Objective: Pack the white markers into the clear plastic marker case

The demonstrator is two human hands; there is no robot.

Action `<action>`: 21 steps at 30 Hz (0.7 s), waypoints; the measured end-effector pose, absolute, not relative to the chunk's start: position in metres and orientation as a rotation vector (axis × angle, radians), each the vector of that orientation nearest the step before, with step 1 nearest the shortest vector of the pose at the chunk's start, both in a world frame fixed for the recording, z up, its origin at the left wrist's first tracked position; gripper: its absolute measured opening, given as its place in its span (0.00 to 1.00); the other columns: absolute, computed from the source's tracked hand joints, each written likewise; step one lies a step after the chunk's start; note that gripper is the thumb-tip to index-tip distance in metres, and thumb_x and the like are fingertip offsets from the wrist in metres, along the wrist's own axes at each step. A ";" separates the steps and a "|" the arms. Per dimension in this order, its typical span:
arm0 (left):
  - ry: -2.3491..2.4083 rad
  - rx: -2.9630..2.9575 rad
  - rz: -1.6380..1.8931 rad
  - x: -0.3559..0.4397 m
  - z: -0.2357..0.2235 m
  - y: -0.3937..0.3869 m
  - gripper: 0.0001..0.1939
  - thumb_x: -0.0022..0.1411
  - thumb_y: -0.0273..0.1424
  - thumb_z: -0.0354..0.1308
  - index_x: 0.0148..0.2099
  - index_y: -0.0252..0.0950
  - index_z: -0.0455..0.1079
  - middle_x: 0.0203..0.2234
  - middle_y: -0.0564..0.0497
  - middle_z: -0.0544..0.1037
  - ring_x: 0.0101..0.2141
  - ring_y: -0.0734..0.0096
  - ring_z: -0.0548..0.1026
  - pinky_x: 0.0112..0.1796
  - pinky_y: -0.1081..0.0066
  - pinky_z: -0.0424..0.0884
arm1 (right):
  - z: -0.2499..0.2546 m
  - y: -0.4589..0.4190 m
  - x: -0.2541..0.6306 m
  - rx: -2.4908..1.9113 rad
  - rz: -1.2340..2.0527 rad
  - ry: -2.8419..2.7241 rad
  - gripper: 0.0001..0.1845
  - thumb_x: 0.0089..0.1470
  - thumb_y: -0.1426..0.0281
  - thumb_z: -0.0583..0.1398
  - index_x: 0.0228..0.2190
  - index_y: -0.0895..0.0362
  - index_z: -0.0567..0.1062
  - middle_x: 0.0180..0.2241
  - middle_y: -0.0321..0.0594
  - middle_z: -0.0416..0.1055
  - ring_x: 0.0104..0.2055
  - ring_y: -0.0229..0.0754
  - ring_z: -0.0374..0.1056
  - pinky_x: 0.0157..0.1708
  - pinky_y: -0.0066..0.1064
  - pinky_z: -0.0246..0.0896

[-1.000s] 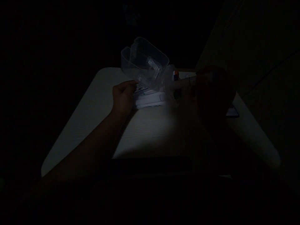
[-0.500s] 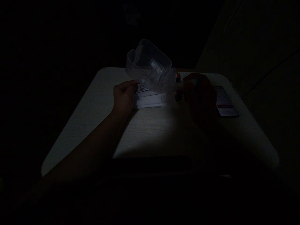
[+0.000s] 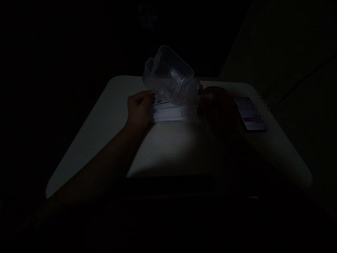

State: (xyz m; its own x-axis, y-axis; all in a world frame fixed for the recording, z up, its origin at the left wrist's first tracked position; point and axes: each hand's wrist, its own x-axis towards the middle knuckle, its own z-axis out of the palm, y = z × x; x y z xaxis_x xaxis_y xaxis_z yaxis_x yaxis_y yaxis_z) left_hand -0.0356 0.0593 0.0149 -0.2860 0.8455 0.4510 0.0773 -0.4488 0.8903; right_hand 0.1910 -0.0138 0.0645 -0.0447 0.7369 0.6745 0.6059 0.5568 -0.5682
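A clear plastic case point(image 3: 168, 75) has its lid raised and tilted over the table. White contents point(image 3: 168, 113) and a dark printed piece point(image 3: 159, 99) show beneath the lid. My left hand point(image 3: 139, 109) is closed around the left end of the case, fingers partly behind it. At the right end, my right hand point(image 3: 219, 109), deep in shadow, pinches a pale marker-like tube point(image 3: 204, 98) with a bluish end. The tube's left tip meets the case's right end; whether it is inside is unclear. A small orange-tipped item point(image 3: 200, 87) stands just behind it.
The white table point(image 3: 102, 130) has rounded corners. On its right lies a phone point(image 3: 249, 114) with a lit screen, beside my right hand. A thin cable point(image 3: 302, 82) runs up to the right. Most surroundings are too dark to make out.
My right hand has shifted left with the pale tube, bringing its tip against the case's end. More of the phone shows. My left hand and the case have hardly moved.
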 end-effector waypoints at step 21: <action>1.238 1.258 1.814 -0.034 0.023 0.055 0.06 0.46 0.30 0.61 0.24 0.35 0.78 0.20 0.55 0.74 0.25 0.74 0.69 0.31 0.72 0.65 | 0.059 -0.008 0.198 -1.161 -0.317 -2.047 0.31 0.70 0.55 0.41 0.61 0.50 0.71 0.44 0.47 0.72 0.46 0.50 0.68 0.50 0.51 0.67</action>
State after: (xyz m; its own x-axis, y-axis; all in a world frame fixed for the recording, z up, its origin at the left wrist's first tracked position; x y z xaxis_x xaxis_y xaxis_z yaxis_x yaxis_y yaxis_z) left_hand -0.0342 0.0551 0.0225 -0.3699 0.8531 0.3680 0.0313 -0.3844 0.9226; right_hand 0.1982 -0.0076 0.0592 -0.3090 0.6319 0.7108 0.8175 0.5584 -0.1411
